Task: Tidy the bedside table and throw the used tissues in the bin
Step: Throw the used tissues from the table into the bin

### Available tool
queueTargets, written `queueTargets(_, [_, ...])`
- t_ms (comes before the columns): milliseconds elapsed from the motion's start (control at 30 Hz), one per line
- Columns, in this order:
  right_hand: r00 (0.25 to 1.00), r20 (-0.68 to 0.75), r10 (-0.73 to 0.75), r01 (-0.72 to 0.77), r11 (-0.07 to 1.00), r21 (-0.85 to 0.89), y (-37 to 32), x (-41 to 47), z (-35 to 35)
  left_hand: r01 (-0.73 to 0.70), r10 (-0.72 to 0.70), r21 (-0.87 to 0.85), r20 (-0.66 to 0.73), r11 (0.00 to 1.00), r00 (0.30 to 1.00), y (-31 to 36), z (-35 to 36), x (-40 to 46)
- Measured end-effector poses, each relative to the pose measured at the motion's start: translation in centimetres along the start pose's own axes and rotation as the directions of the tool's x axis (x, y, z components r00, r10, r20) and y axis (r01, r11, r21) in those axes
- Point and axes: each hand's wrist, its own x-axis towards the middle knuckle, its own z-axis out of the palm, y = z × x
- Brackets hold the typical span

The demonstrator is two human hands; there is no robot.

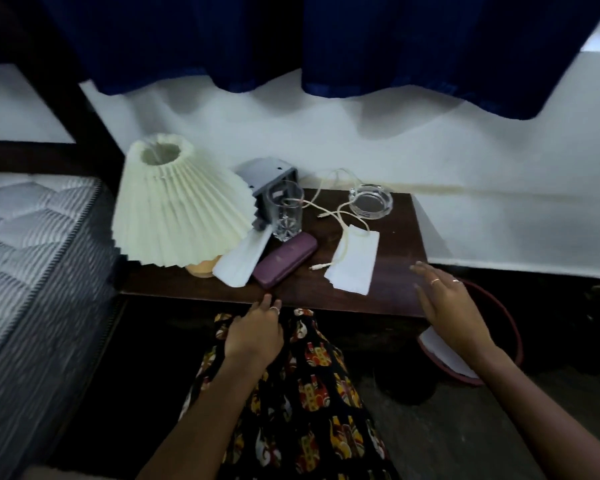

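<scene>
A dark wooden bedside table (388, 292) holds two white tissues: one (352, 263) right of centre and one (243, 256) tucked beside the lamp. A purple case (284, 258) lies between them. A white cable (329, 209) winds across the top. My left hand (257, 327) reaches the table's front edge just below the case, fingers straight, holding nothing. My right hand (444, 306) hovers with spread fingers over the table's front right corner. A red-rimmed bin (515, 341) stands on the floor to the right with a white tissue (444, 351) inside.
A tilted pleated cream lamp (177, 206) fills the table's left side. Behind it sit a grey box (269, 176), a drinking glass (286, 211) and a glass ashtray (370, 201). A mattress (32, 244) lies at the left, blue curtains (326, 46) hang above.
</scene>
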Motion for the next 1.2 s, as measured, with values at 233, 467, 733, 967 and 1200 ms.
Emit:
queueTargets(233, [0.957, -0.134, -0.256, 0.274, 0.952, 0.138, -13.4, 5.1, -0.7, 0.065, -0.066, -0.075, -0.013, 0.995, 0.998, -2.7, -0.4, -1.3])
queueTargets(467, [0.824, -0.153, -0.546, 0.565, 0.772, 0.290, -26.8, 5.6, 1.0, 0.187, -0.221, -0.279, -0.093, 0.942, 0.971, -8.7, 0.2, -3.4])
queueTargets(733, [0.713, -0.245, -0.657, 0.700, 0.652, 0.292, -38.2, 12.7, -0.2, 0.320, -0.411, -0.454, -0.116, 0.832, 0.904, -15.2, 1.0, -4.5])
queueTargets(967, [0.724, 0.137, -0.676, 0.657, 0.736, 0.161, -45.7, 25.9, 0.0, 0.271, -0.463, -0.587, -0.202, 0.763, 0.863, -16.6, 1.4, -1.7])
queueTargets(1200, [0.479, 0.849, -0.223, 0.429, 0.903, -0.005, -44.7, 38.7, 6.5, 0.225, -0.495, -0.634, -0.286, 0.740, 0.821, -17.7, 2.9, 2.2])
